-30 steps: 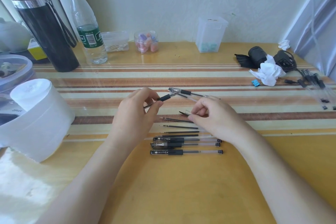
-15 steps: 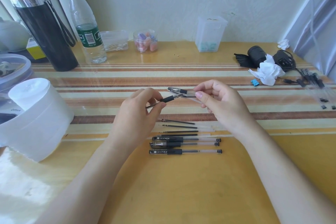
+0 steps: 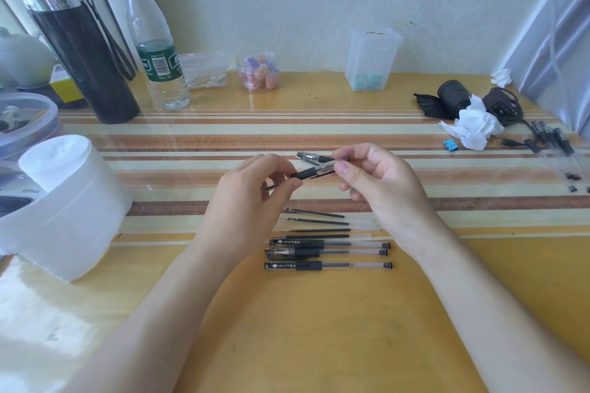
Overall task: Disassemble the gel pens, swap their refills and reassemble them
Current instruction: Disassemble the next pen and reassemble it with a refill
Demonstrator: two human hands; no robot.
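Both hands raised over the striped middle of the worktop [image 3: 319,329], working one gel pen [image 3: 316,171] between them. Left hand [image 3: 245,201]: grip clenched on the pen's black rubber sleeve end, thumb and forefinger pinching, a thin dark tip poking out lower left of the fingers. Right hand [image 3: 380,179]: grip closed on the clear barrel end of the same pen, thumb on the near side. Pen tilted, left end lower. Can't tell if the barrel and front section are fully screwed together.

Second pen [image 3: 311,157] lies just behind the held one, cap clip to the left, partly hidden by the right fingers.

Below the hands, in a row parallel to the near edge: four loose refills [image 3: 314,221], thin dark rods with clear tails. Just in front of those, three assembled pens [image 3: 327,254] side by side, caps left, black end plugs right.

Far right edge: another bunch of pens [image 3: 557,150], blurred, next to a crumpled tissue [image 3: 472,129] and a blue binder clip [image 3: 451,145]. Left: white tape roll [image 3: 64,204], black flask [image 3: 76,45], water bottle [image 3: 156,45]
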